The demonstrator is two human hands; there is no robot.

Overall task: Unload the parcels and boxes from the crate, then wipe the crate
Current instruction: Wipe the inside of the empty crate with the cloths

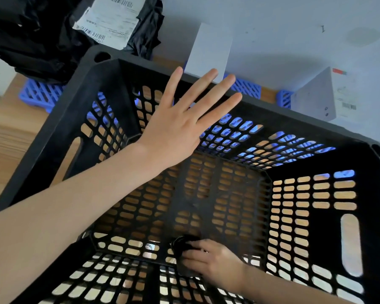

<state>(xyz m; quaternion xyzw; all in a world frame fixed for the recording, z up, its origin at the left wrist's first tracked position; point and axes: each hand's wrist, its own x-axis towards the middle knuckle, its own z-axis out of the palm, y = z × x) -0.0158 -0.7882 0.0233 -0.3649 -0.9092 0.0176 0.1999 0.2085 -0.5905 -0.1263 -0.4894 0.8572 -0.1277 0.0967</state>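
Left to right: black parcels (pixel 42 38) lie on the desk (pixel 7 128) beyond my emptied black crate (pixel 316 137). My left hand (pixel 176 128) hovers flat over the crate's far wall, fingers (pixel 206 84) spread apart. My right hand (pixel 208 260) is inside at the near wall, its fingers clamped on a black cloth (pixel 182 244). White boxes (pixel 320 95) stand far right.
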